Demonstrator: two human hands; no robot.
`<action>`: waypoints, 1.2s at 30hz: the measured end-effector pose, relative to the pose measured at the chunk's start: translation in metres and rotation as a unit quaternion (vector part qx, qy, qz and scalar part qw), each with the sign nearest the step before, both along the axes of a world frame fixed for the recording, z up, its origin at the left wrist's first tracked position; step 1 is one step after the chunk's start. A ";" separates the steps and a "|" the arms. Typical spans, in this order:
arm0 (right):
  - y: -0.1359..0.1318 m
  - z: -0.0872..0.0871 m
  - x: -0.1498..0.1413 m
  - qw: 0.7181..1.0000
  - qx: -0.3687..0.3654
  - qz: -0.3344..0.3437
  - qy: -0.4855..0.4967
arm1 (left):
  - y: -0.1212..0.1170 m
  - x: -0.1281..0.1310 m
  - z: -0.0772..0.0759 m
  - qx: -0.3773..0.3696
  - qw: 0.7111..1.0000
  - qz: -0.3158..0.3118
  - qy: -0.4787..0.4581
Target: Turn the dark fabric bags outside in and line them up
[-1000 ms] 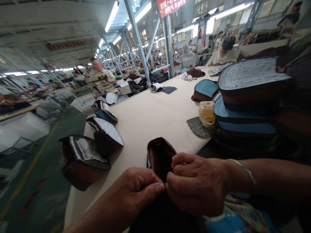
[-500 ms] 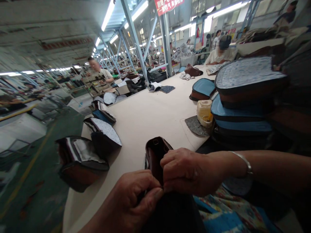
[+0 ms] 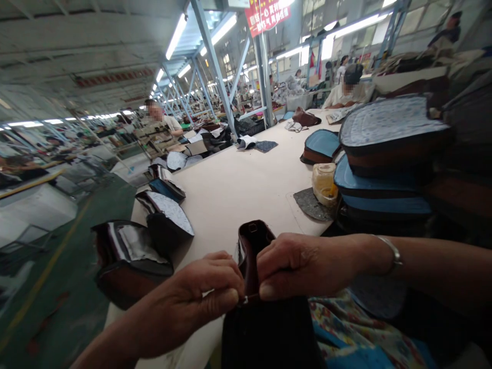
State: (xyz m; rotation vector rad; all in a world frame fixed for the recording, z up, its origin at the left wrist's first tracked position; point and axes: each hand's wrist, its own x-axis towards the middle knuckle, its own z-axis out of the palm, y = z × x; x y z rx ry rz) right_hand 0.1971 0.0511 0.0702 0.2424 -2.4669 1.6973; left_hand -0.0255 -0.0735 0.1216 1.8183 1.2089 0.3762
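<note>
A dark brown leather bag piece (image 3: pixel 253 246) stands up at the near edge of the long cream table (image 3: pixel 234 184). My left hand (image 3: pixel 200 297) pinches its edge from the left, fingers closed. My right hand (image 3: pixel 295 264), a silver bangle (image 3: pixel 390 251) on the wrist, pinches the same edge from the right, thumb against thumb. A black fabric part (image 3: pixel 269 333) of the piece hangs below both hands. Blue flowered cloth (image 3: pixel 346 333) lies under my right forearm.
A stack of blue and patterned bag shells (image 3: pixel 384 164) rises at the right, with a yellowish plastic jar (image 3: pixel 324 183) on a grey pad (image 3: pixel 309 204) beside it. Half-made bags (image 3: pixel 130 256) hang off the table's left edge. Other people sit at the far tables.
My two hands have shifted slightly along the bag's edge and pulled a little apart, showing a small metal bit between the thumbs. The view has tilted down a little.
</note>
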 end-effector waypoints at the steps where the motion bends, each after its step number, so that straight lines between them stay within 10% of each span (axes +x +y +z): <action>1: -0.001 0.000 -0.001 1.000 0.011 0.006 0.011 | 0.002 0.000 -0.001 0.003 1.000 -0.012 -0.007; 11: -0.011 -0.024 0.005 0.957 0.169 -0.152 0.182 | -0.005 0.012 -0.038 0.035 0.992 0.113 -0.029; 20: 0.007 -0.021 0.015 0.997 -0.012 -0.061 0.041 | -0.002 0.008 -0.012 0.000 0.997 0.076 -0.027; 27: 0.014 -0.029 0.018 0.989 -0.128 -0.020 -0.074 | -0.002 0.011 -0.019 0.176 0.983 0.026 0.036; 31: 0.012 -0.034 0.014 0.956 -0.261 -0.011 -0.135 | -0.001 0.021 -0.013 0.356 0.920 -0.052 0.155; 36: 0.011 -0.035 0.011 0.935 -0.315 0.022 -0.159 | 0.000 0.033 -0.018 0.390 0.887 -0.064 0.240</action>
